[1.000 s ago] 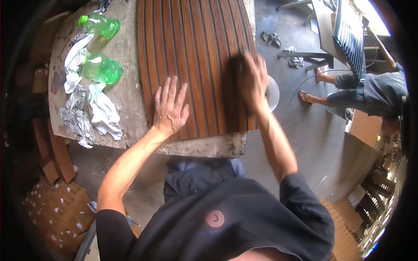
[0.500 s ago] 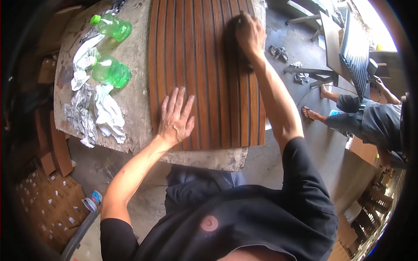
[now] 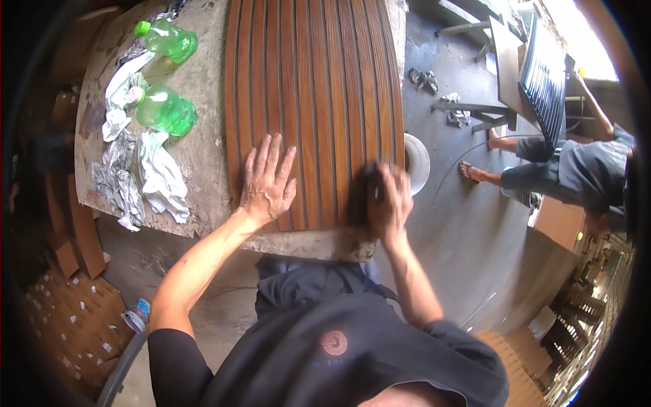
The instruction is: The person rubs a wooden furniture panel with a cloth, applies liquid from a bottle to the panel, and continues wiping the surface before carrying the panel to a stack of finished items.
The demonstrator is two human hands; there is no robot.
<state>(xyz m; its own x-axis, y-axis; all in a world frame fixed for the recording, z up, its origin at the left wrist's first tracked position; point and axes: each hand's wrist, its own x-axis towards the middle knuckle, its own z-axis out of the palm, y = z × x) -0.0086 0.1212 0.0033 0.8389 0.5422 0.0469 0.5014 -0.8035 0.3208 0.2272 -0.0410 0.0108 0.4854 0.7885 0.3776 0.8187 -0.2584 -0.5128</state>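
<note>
Brown grooved panel (image 3: 315,102) lies beneath both hands (image 3: 266,193), extending beyond them.

panel (image 3: 317,115) on a worktable (image 3: 209,88), two bottles (image 3: 167,112) left of it, rags (image 3: 161,180) beside them (nearer the table's edges), left hand (image 3: 266,186) on the panel, right hand (image 3: 392,203) at its near right, co-worker (image 3: 586,163) farther right

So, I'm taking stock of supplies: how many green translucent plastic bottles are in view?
2, both on the left side of the worn grey worktable: the farther green-capped bottle and the nearer bottle, just beyond a crumpled white cloth. More may be hidden in shadow.
</note>
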